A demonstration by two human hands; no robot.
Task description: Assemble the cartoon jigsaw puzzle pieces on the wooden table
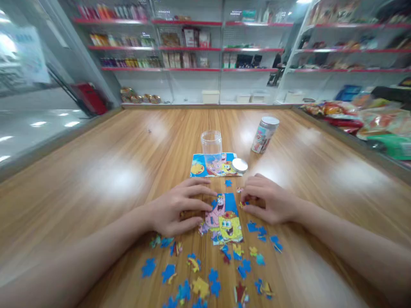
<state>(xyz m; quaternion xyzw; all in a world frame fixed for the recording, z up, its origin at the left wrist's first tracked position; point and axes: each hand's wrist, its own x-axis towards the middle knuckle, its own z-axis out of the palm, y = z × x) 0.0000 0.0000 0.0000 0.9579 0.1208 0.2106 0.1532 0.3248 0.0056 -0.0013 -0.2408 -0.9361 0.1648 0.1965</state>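
A partly assembled jigsaw puzzle (228, 220) with yellow and pink cartoon figures lies on the wooden table. My left hand (183, 207) rests along its left side, palm down and fingers spread, with fingertips touching that edge. To the right of the puzzle, my right hand (268, 199) has its fingers curled, with the thumb and fingertips closed at a small jigsaw piece (242, 205). A blue piece (228, 183) lies just above the puzzle. Loose pieces, among them a yellow one (201, 287) and a blue one (148, 268), are scattered nearer to me.
Beyond the puzzle, a clear jar (211, 147) stands on a printed picture sheet (197, 167), with a silver lid (239, 165) at its right. A labelled can (265, 134) stands farther right. Packaged goods (382, 119) lie past the table's right edge; stocked shelves (189, 49) line the back.
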